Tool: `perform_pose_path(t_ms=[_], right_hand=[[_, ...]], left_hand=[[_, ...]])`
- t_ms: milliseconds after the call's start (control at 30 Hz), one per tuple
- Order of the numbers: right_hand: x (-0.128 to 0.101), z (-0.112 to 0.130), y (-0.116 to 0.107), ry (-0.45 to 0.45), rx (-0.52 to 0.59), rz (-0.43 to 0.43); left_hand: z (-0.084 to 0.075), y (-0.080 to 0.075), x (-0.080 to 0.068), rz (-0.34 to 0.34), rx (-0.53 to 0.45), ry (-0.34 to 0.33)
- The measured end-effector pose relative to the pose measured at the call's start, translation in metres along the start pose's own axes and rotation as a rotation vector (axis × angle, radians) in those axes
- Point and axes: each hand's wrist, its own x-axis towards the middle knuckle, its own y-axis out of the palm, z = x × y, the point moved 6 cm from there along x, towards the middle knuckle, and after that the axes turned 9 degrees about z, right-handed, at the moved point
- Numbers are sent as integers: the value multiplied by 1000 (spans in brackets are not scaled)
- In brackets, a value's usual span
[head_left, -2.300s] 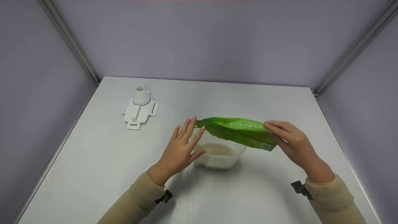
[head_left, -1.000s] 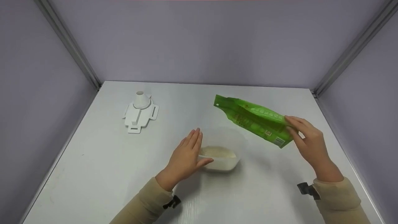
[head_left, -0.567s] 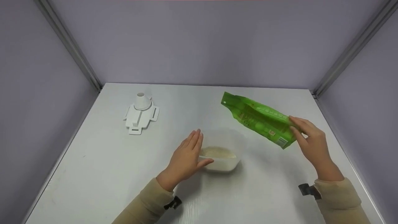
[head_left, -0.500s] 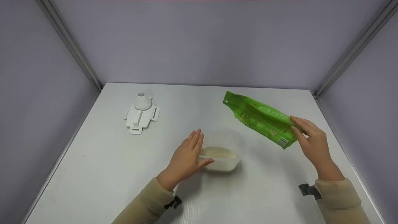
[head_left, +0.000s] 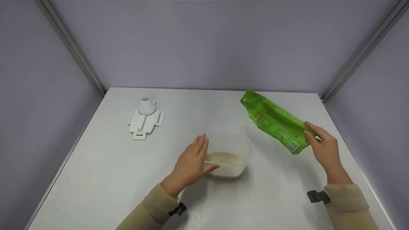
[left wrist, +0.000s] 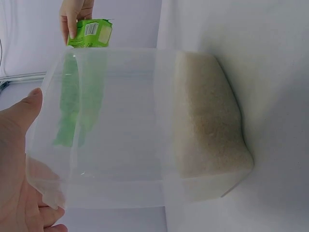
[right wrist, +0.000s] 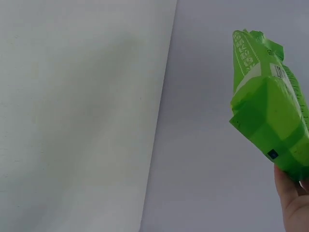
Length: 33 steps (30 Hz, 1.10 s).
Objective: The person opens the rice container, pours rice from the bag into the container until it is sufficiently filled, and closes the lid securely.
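Observation:
My right hand pinches the bottom end of a green plastic bag between thumb and fingers. The bag is held in the air, slanting up to the left, right of a clear plastic container. Pale rice fills the container's lower part. In the head view my left hand lies at the container's left side, fingers straight and thumb out over the near rim. In the left wrist view the thumb and fingers lie along the rim. The right wrist view shows the bag's green base above the fingers.
A white plastic piece with a cone-shaped spout and side tabs lies at the back left of the white table. Grey-purple panels stand behind and on both sides of the table.
The right hand has drawn the green bag from over the container away to the right, and its narrow end has risen. The left hand has shifted slightly down beside the container.

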Motion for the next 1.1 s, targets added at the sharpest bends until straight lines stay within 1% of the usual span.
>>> perform_pose_path(t_ms=[100,367,500,667,767,900,1033,1100], right_hand=[[-1,-8,2,72,6,30],[-9,-31,10,211,33,76],[-9,-42,13,292,90,83],[-9,-60,17,391,229,91],[-11,-71,20,454,375,77],[-15,-82,22,527,540,53],[-18,-89,24,587,624,37],[-18,-92,25,610,638,34]], left_hand=[[0,2,-1,5,4,-5],[-3,9,-3,19,9,2],[-3,9,-3,5,3,5],[-1,8,-2,-1,7,8],[-1,7,-3,-3,8,7],[-2,8,-4,5,-1,4],[-3,8,-6,18,-6,1],[-3,8,-6,18,0,0]])
